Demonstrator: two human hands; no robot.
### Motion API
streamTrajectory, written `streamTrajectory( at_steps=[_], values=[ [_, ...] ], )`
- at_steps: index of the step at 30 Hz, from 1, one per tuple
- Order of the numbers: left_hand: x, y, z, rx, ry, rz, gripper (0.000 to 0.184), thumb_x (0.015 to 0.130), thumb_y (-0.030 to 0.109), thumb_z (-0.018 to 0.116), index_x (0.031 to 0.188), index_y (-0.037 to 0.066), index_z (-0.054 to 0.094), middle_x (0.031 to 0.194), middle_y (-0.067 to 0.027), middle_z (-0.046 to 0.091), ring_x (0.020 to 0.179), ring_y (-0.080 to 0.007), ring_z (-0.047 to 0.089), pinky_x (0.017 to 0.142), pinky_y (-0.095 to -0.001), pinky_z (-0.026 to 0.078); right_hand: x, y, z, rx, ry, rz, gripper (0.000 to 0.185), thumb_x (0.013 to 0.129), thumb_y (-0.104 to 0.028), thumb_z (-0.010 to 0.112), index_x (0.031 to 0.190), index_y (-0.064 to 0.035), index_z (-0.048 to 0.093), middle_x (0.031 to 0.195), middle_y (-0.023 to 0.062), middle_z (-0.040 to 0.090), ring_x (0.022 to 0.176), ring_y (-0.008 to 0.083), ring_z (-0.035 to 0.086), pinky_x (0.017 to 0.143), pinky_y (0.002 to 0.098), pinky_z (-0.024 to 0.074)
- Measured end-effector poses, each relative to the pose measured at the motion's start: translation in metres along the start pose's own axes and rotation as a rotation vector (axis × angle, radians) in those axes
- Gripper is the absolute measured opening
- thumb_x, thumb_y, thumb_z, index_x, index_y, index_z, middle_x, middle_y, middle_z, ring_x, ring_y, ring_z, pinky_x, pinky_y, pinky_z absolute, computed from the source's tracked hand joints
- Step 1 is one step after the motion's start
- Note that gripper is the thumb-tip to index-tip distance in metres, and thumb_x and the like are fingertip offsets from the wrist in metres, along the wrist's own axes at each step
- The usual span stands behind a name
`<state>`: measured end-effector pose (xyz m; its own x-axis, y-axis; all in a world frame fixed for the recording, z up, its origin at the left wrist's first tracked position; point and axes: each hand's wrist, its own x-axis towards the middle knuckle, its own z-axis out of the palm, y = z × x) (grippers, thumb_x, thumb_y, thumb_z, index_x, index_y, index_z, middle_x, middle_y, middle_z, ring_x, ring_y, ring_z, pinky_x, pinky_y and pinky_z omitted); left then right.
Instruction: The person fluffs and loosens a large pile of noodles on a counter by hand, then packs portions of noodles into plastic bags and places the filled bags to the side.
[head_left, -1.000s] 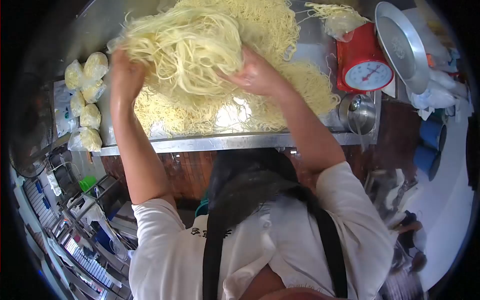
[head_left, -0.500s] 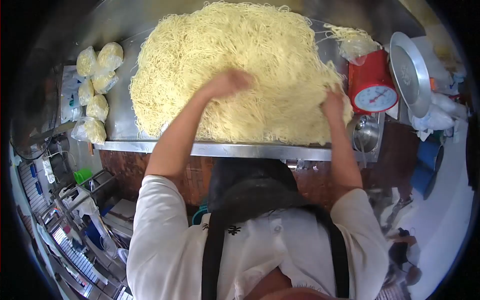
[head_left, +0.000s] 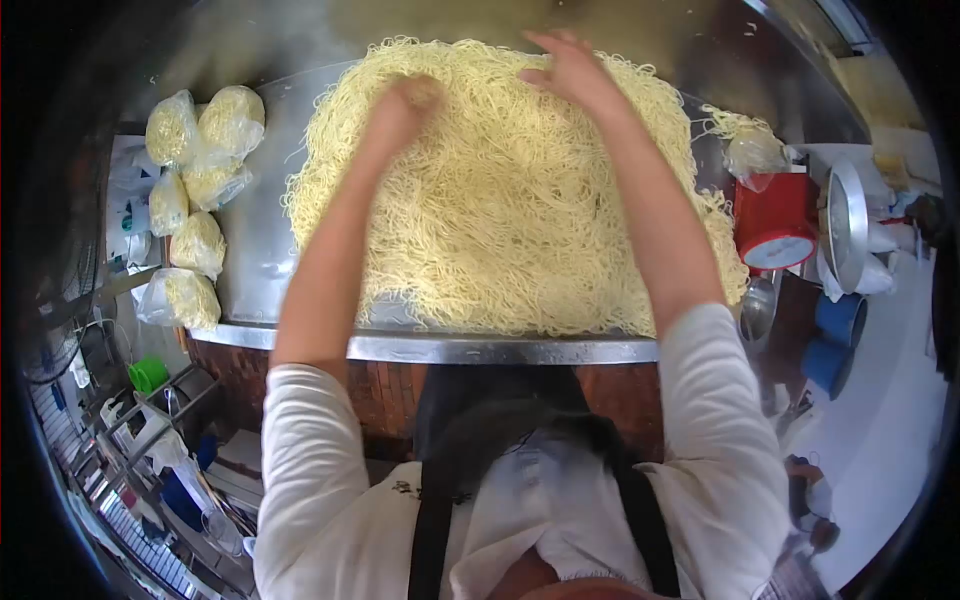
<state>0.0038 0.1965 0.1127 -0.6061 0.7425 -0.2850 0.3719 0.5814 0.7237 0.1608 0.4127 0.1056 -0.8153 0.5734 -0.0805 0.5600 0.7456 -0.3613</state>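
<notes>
A wide heap of pale yellow noodles (head_left: pixel 500 210) covers most of the metal worktop (head_left: pixel 262 225). Over the heap's far left part is my left hand (head_left: pixel 412 98), smeared by motion, so its fingers do not show clearly. Farther right, my right hand (head_left: pixel 575 72) reaches to the heap's far edge with thumb and fingers apart and nothing held in them. Whether either hand touches the strands I cannot tell.
Several clear bags of noodles (head_left: pixel 198 245) line the worktop's left side. To the right stand a red dial scale (head_left: pixel 775 222) with a bagged noodle portion (head_left: pixel 755 152) on it, a round metal tray (head_left: pixel 847 228) and blue containers (head_left: pixel 838 335).
Both hands have moved away from me to the heap's far side. My right hand has left the heap's right edge and swung inward. The camera view has shifted.
</notes>
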Motion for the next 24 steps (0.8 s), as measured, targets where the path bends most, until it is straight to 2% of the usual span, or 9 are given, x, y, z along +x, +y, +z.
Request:
streamTrajectory(
  at_steps=[3, 5, 7, 10, 14, 15, 17, 20, 24],
  values=[
    [0.070, -0.093, -0.032, 0.273, 0.062, 0.158, 0.064, 0.082, 0.037, 0.075, 0.133, 0.006, 0.055, 0.131, -0.0318, 0.051, 0.114, -0.0305, 0.061, 0.099, -0.0446, 0.048, 0.027, -0.059, 0.094, -0.164, -0.264, 0.093, 0.070, 0.084, -0.033, 0.072, 0.146, -0.0215, 0.042, 0.154, 0.0116, 0.032, 0.142, 0.0421, 0.025, 0.114, 0.0659, 0.0163],
    [0.086, -0.144, 0.000, 0.621, 0.092, 0.119, 0.091, 0.074, 0.045, 0.080, 0.144, 0.002, 0.041, 0.130, -0.0296, 0.053, 0.128, -0.0344, 0.049, 0.108, -0.0437, 0.040, 0.006, -0.088, 0.106, -0.065, -0.303, -0.037, 0.065, 0.080, -0.028, 0.074, 0.140, -0.0178, 0.049, 0.147, 0.0117, 0.043, 0.134, 0.0357, 0.040, 0.110, 0.0548, 0.0324],
    [0.078, -0.153, -0.012, 0.329, -0.204, 0.231, 0.080, 0.078, 0.033, 0.076, 0.144, 0.004, 0.042, 0.123, -0.0275, 0.059, 0.119, -0.0345, 0.056, 0.101, -0.0392, 0.044, -0.022, -0.074, 0.118, 0.033, -0.327, -0.164, 0.059, 0.077, -0.031, 0.076, 0.131, -0.0175, 0.057, 0.138, 0.0110, 0.053, 0.122, 0.0324, 0.053, 0.101, 0.0475, 0.0437],
    [0.016, -0.122, -0.053, 0.043, -0.247, -0.102, 0.065, 0.079, 0.018, 0.070, 0.139, 0.004, 0.047, 0.108, -0.0215, 0.067, 0.105, -0.0301, 0.063, 0.091, -0.0356, 0.048, -0.053, -0.075, 0.051, 0.178, -0.500, -0.007, 0.056, 0.080, -0.020, 0.077, 0.132, -0.0168, 0.057, 0.130, 0.0107, 0.059, 0.113, 0.0263, 0.059, 0.100, 0.0399, 0.0473],
    [0.003, -0.074, -0.148, -0.242, 0.356, 0.061, 0.043, 0.079, 0.001, 0.063, 0.122, 0.000, 0.054, 0.088, -0.0091, 0.069, 0.078, -0.0178, 0.064, 0.068, -0.0297, 0.053, -0.065, -0.067, -0.058, 0.362, 0.096, 0.153, 0.056, 0.080, -0.020, 0.077, 0.133, -0.0180, 0.057, 0.138, 0.0106, 0.053, 0.121, 0.0266, 0.054, 0.103, 0.0412, 0.0447],
    [0.005, -0.076, -0.163, -0.415, 0.420, 0.358, 0.038, 0.080, 0.000, 0.061, 0.118, -0.001, 0.055, 0.087, -0.0101, 0.069, 0.071, -0.0178, 0.063, 0.062, -0.0295, 0.052, -0.063, -0.049, -0.065, 0.332, 0.257, 0.089, 0.058, 0.080, -0.021, 0.077, 0.134, -0.0184, 0.056, 0.142, 0.0110, 0.049, 0.125, 0.0274, 0.051, 0.105, 0.0413, 0.0430],
    [0.010, -0.081, -0.172, -0.235, 0.304, 0.245, 0.032, 0.081, 0.000, 0.060, 0.112, -0.004, 0.056, 0.097, -0.0153, 0.069, 0.082, -0.0246, 0.066, 0.072, -0.0344, 0.054, -0.057, -0.017, -0.046, -0.105, 0.477, -0.099, 0.063, 0.081, -0.023, 0.077, 0.139, -0.0197, 0.052, 0.149, 0.0121, 0.041, 0.132, 0.0291, 0.045, 0.110, 0.0407, 0.0391],
    [0.010, -0.144, -0.169, 0.341, -0.061, 0.464, 0.040, 0.083, 0.012, 0.068, 0.117, -0.007, 0.056, 0.114, -0.0232, 0.065, 0.105, -0.0338, 0.063, 0.091, -0.0391, 0.050, -0.081, -0.044, -0.026, -0.035, -0.137, 0.305, 0.067, 0.082, -0.022, 0.075, 0.143, -0.0204, 0.046, 0.155, 0.0150, 0.030, 0.140, 0.0333, 0.034, 0.114, 0.0466, 0.0334],
    [0.010, -0.192, -0.056, 0.248, -0.068, 0.136, 0.084, 0.074, 0.044, 0.081, 0.142, 0.008, 0.046, 0.144, -0.0296, 0.039, 0.136, -0.0410, 0.036, 0.109, -0.0464, 0.037, -0.096, -0.140, 0.069, -0.102, -0.283, 0.163, 0.066, 0.084, -0.028, 0.072, 0.144, -0.0178, 0.045, 0.157, 0.0159, 0.025, 0.144, 0.0361, 0.024, 0.112, 0.0594, 0.0308]
  ],
)
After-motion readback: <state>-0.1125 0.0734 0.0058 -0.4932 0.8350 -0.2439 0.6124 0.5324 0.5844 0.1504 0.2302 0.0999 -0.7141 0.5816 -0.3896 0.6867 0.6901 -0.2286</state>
